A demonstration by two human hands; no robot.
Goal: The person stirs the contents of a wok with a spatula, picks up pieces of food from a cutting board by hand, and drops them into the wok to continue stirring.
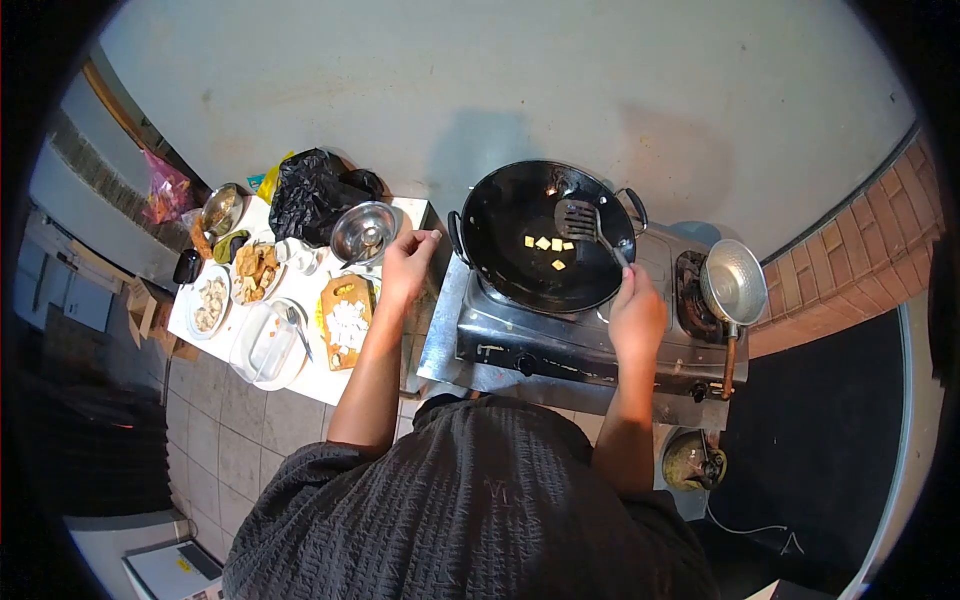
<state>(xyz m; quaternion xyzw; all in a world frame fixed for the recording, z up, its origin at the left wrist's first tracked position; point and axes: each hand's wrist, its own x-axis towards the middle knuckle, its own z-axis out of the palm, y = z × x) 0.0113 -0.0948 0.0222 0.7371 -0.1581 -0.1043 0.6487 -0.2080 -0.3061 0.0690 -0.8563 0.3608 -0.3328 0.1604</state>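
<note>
A black wok (510, 265) sits on the left burner of the steel stove (500, 340). Several small pale-yellow pieces (557, 244) lie in it. My right hand (638, 312) is closed round the handle of a slotted spatula (578, 222), whose head is inside the wok near the pieces. My left hand (409, 264) is raised left of the wok, apart from its handle, with fingers pressed together; what they hold, if anything, is too small to tell. Just left of that hand is a steel bowl (364, 232) on the white table (318, 387).
A steel saucepan (735, 280) stands on the right burner. Across the table are a cutting board (345, 355) with white pieces, a clear container (262, 343), plates of food (210, 303) and a black plastic bag (308, 195). A gas cylinder (692, 461) stands below the stove.
</note>
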